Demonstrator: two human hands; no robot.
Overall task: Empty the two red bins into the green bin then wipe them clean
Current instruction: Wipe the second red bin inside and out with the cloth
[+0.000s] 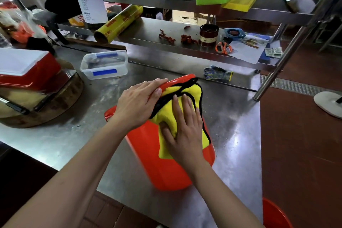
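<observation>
Lay on its side on the stainless steel table (238, 120): a red bin (148, 146), rim toward the shelving, base toward the near table edge. Draped over the bin's upper side, a yellow cloth (192, 92) with black edging. Pressed flat on that cloth with fingers together and extended, not pinching: the right hand (185, 131). Rested on the bin's rim beside the cloth, the left hand (140, 102), fingers curled over the rim edge and gripping it, thumb side touching the cloth's black border. Stood beyond the bin toward the left, a clear plastic container (104, 65) with blue tape. Lay beyond the bin toward the right, a blue patterned work glove (217, 73). Sat well left of the bin, a round wooden chopping block (55, 102) with a cleaver across it. Showed past the table corner nearest the bin's base, part of a second red bin (275, 214) on the floor.
</observation>
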